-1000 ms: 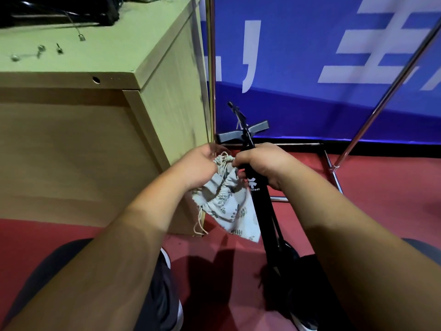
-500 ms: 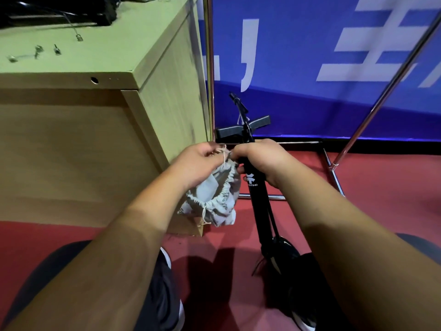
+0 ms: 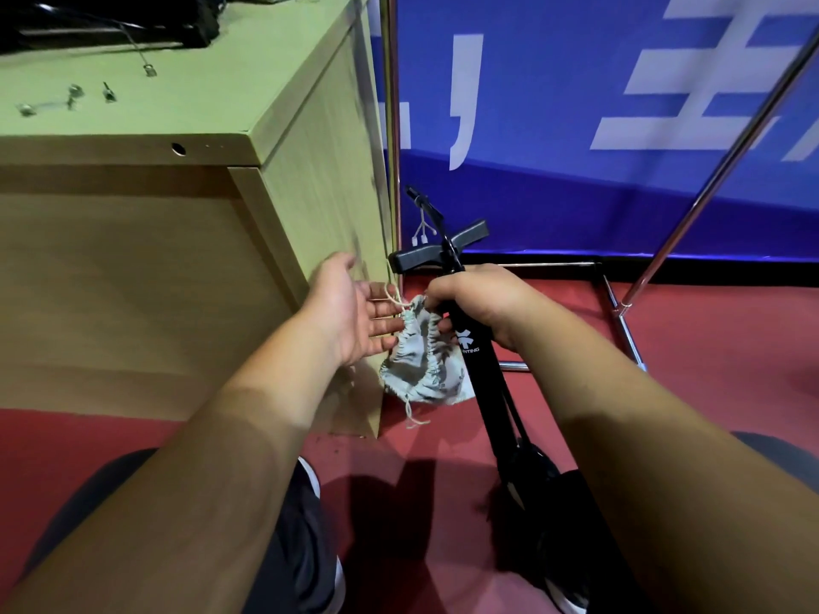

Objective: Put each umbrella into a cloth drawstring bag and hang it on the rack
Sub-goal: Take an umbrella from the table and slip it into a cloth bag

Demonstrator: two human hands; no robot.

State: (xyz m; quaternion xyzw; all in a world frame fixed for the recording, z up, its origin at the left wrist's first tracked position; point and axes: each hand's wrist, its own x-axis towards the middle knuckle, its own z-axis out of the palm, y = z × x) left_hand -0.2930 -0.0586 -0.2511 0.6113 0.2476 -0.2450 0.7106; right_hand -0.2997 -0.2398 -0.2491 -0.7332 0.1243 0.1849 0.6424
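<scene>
Gripping the black umbrella [image 3: 482,374] high on its shaft, the right hand [image 3: 481,303] has its fingers curled tightly round it, and its fingertips also seem to pinch the gathered mouth of the cloth drawstring bag [image 3: 419,370]. The bag, pale with a faint leafy print, hangs crumpled just left of the shaft and touches it, with a loose cord [image 3: 413,414] trailing below. The left hand [image 3: 350,310] lies open, palm turned toward the bag, with straight, slightly spread fingers touching the bag's puckered rim and drawstring. The umbrella slants down toward the person's right foot; its lower end is lost in dark shadow. All this sits above a red floor [image 3: 731,356], beside a wooden cabinet [image 3: 133,268]. The chrome rack [image 3: 727,172] stands behind, in front of a blue banner [image 3: 554,104], well apart from the bag.
</scene>
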